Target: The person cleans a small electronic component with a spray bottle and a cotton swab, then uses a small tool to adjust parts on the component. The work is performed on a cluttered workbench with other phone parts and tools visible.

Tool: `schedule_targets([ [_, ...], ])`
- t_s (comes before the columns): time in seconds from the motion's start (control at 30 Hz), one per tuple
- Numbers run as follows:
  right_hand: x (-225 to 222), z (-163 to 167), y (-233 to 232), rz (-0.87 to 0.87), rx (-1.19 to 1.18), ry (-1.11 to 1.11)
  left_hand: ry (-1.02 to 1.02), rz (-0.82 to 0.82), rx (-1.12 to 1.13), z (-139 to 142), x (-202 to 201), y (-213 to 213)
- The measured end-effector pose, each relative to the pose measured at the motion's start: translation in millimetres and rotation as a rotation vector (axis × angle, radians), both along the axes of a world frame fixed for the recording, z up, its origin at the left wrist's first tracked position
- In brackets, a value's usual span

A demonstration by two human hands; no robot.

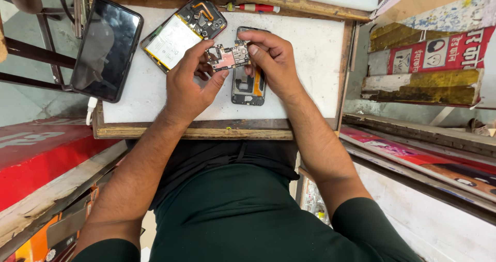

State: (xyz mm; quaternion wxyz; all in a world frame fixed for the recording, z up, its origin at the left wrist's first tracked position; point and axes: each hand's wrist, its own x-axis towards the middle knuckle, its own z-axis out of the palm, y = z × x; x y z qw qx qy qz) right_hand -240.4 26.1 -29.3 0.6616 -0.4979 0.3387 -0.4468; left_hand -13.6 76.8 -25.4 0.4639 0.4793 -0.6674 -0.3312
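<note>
Both my hands hold a small phone circuit board (229, 57) above the white work mat (305, 60). My left hand (188, 84) pinches its left end with thumb and fingers. My right hand (274, 60) grips its right end. Directly under the board lies an opened phone frame (247, 89) with an orange strip inside, partly hidden by my right hand. Another opened phone (183, 30) with a white battery lies to the upper left, just beyond my left fingers.
A black phone (106, 48) with a dark screen leans over the mat's left edge. A red-handled screwdriver (253, 7) lies at the back of the wooden bench (206, 133). Printed boards and packets are stacked on the right (429, 60).
</note>
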Motion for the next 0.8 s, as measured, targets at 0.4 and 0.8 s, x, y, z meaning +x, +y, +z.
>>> schedule_targets([
  [0.4, -4.2, -5.9, -4.0, 0.001, -0.053, 0.092, 0.012, 0.001, -0.022, 0.9, -0.4, -0.8],
  [0.8, -0.8, -0.3, -4.7, 0.037, -0.012, 0.116, 0.002, 0.015, -0.014, 0.2, 1.3, -0.2],
])
